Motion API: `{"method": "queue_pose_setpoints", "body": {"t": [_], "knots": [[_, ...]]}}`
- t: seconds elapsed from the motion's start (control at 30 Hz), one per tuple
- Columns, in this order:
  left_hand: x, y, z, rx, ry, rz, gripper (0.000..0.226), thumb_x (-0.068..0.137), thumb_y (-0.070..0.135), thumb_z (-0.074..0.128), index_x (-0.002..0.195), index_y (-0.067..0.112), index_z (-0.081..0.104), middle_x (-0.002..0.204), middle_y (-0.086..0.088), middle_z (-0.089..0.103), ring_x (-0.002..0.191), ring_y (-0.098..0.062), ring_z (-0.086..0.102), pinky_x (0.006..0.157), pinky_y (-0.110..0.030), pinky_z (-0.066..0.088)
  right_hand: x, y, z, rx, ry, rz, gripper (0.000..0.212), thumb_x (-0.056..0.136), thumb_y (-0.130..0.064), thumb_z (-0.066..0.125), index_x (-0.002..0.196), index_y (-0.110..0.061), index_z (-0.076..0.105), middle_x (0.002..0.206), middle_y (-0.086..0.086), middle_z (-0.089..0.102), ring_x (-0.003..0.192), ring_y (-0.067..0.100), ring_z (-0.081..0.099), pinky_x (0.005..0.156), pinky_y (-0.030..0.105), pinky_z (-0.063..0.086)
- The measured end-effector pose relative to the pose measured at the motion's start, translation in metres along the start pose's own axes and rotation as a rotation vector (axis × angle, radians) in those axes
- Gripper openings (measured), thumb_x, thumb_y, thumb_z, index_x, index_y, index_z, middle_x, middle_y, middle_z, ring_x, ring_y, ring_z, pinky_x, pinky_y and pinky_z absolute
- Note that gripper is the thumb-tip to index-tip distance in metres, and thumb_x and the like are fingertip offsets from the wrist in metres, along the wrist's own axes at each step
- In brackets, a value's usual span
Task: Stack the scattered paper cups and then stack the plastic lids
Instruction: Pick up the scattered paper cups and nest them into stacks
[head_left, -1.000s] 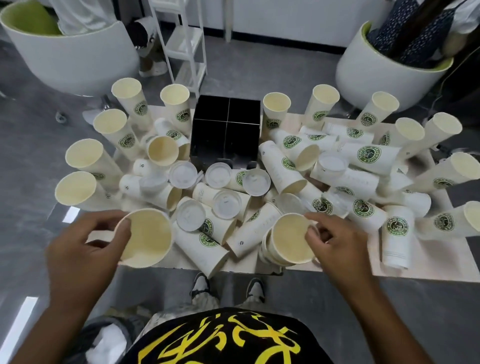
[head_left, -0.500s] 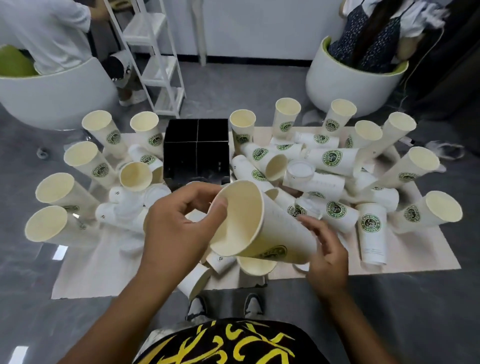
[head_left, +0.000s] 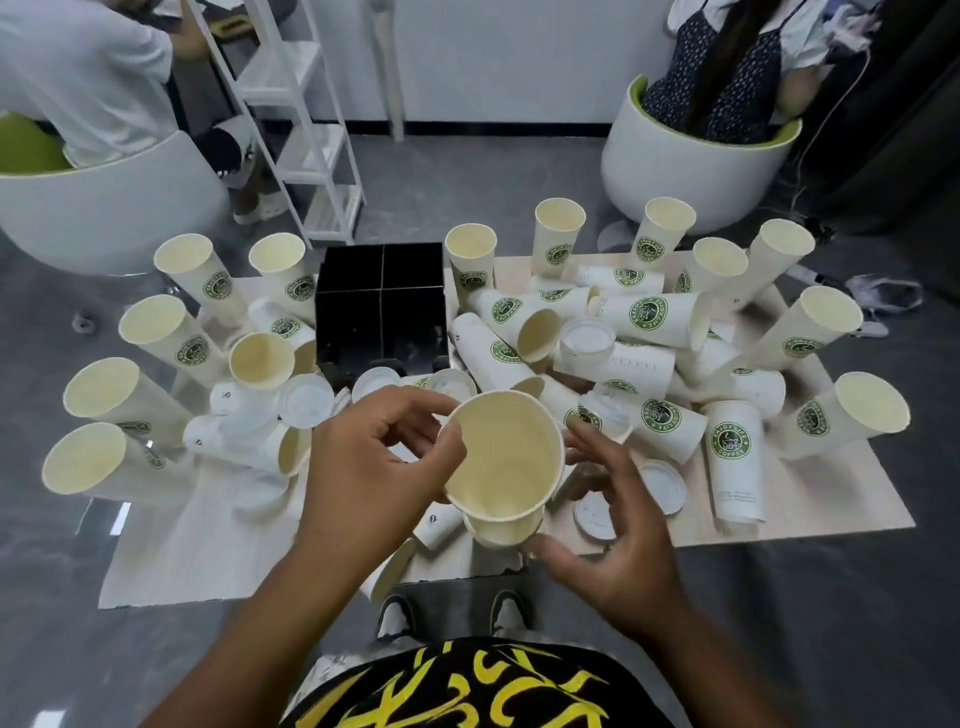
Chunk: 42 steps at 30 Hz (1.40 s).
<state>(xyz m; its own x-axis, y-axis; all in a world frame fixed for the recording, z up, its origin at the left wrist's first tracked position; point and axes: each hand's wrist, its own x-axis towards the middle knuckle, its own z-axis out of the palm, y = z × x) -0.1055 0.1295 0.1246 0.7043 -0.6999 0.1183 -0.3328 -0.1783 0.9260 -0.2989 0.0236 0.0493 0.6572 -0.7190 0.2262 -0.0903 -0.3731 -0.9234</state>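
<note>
Many white paper cups with green logos cover the low wooden table (head_left: 810, 499), some upright like one at the left (head_left: 156, 322), others lying like one at the right (head_left: 735, 457). My left hand (head_left: 379, 462) pinches the rim of a paper cup (head_left: 504, 457) whose mouth faces up at me. It sits directly over a second cup (head_left: 501, 530), of which only the lower rim shows. My right hand (head_left: 613, 519) hovers beside it with fingers spread and loose, holding nothing. White plastic lids (head_left: 662, 486) lie scattered among the cups.
A black four-compartment box (head_left: 382, 306) stands at the table's middle back. Beyond the table are two white tub chairs (head_left: 691, 171) with people seated and a white shelf frame (head_left: 306, 156). My shoes (head_left: 506, 613) show under the near edge.
The cup held sideways by both hands has turned mouth-up over another cup. My right hand has let go of it and opened; my left hand still grips the rim.
</note>
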Motion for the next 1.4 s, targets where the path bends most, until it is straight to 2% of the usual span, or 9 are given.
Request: {"method": "queue_pose_setpoints", "body": {"t": [0.07,0.2,0.4,0.5,0.6,0.77,1.13,1.23,1.4], "knots": [[-0.001,-0.006,0.004,-0.003,-0.012,-0.011,0.026,0.082,0.002,0.077,0.086,0.027,0.077,0.065,0.004,0.067,0.059,-0.008,0.065,0.046,-0.017,0.052,0.005,-0.001,0.010,-0.057,-0.028,-0.031,0.097,0.068,-0.036,0.090,0.151,-0.034,0.040,0.146,-0.009,0.055,0.122,0.019,0.060,0.092,0.026,0.052],[-0.002,-0.027,0.009,0.002,-0.037,-0.030,0.024,0.085,0.006,0.078,0.094,0.027,0.077,0.071,0.006,0.068,0.070,-0.008,0.067,0.051,-0.015,0.052,0.015,0.004,0.023,-0.098,-0.032,-0.030,0.092,0.070,-0.043,0.088,0.149,-0.026,0.043,0.149,-0.012,0.052,0.133,0.017,0.054,0.092,0.023,0.051],[-0.006,-0.070,0.014,0.034,-0.228,-0.066,0.044,0.082,0.024,0.087,0.120,0.033,0.068,0.112,0.017,0.071,0.105,-0.007,0.068,0.070,-0.033,0.063,0.012,0.031,0.027,-0.163,-0.129,0.114,0.100,0.068,-0.051,0.091,0.149,-0.049,0.033,0.148,-0.029,0.042,0.133,0.005,0.049,0.100,0.020,0.047],[-0.010,-0.089,0.016,0.045,-0.339,-0.008,0.062,0.076,0.034,0.090,0.132,0.033,0.062,0.125,0.016,0.063,0.113,-0.010,0.064,0.077,-0.031,0.062,0.006,0.044,0.028,-0.209,-0.186,0.161,0.105,0.068,-0.046,0.092,0.148,-0.058,0.025,0.147,-0.032,0.037,0.139,-0.002,0.040,0.105,0.017,0.042],[-0.011,-0.101,0.018,0.111,-0.399,0.037,0.069,0.073,0.051,0.084,0.135,0.037,0.059,0.128,0.018,0.059,0.117,-0.007,0.060,0.082,-0.028,0.058,0.001,0.050,0.025,-0.226,-0.232,0.164,0.105,0.070,-0.045,0.091,0.152,-0.051,0.026,0.147,-0.027,0.039,0.139,0.000,0.041,0.105,0.011,0.037],[-0.015,-0.117,0.023,0.159,-0.482,0.038,0.066,0.074,0.052,0.082,0.135,0.042,0.058,0.133,0.026,0.054,0.120,-0.007,0.057,0.085,-0.022,0.055,-0.002,0.063,0.026,-0.241,-0.239,0.172,0.089,0.076,-0.056,0.081,0.151,-0.033,0.041,0.147,-0.022,0.042,0.138,0.001,0.040,0.109,0.023,0.042],[-0.017,-0.129,0.028,0.194,-0.471,0.034,0.069,0.074,0.060,0.077,0.137,0.046,0.056,0.137,0.027,0.051,0.122,-0.002,0.055,0.089,-0.025,0.055,-0.003,0.072,0.026,-0.208,-0.270,0.186,0.084,0.078,-0.061,0.075,0.150,-0.038,0.038,0.146,-0.027,0.037,0.138,-0.002,0.038,0.106,0.012,0.036],[-0.013,-0.124,0.027,0.172,-0.428,0.050,0.066,0.074,0.058,0.079,0.135,0.048,0.056,0.134,0.029,0.054,0.121,-0.004,0.057,0.089,-0.028,0.056,0.000,0.065,0.015,-0.150,-0.195,0.240,0.076,0.080,-0.056,0.072,0.147,-0.043,0.039,0.143,-0.027,0.042,0.129,-0.005,0.044,0.093,0.003,0.037],[0.007,-0.103,0.032,0.101,-0.359,0.117,0.066,0.078,0.035,0.089,0.134,0.046,0.056,0.131,0.029,0.056,0.122,-0.003,0.057,0.088,-0.018,0.053,0.017,0.053,-0.012,-0.071,0.003,0.254,0.072,0.076,-0.052,0.073,0.142,-0.042,0.049,0.133,-0.016,0.055,0.111,0.002,0.059,0.088,0.011,0.047]]}}
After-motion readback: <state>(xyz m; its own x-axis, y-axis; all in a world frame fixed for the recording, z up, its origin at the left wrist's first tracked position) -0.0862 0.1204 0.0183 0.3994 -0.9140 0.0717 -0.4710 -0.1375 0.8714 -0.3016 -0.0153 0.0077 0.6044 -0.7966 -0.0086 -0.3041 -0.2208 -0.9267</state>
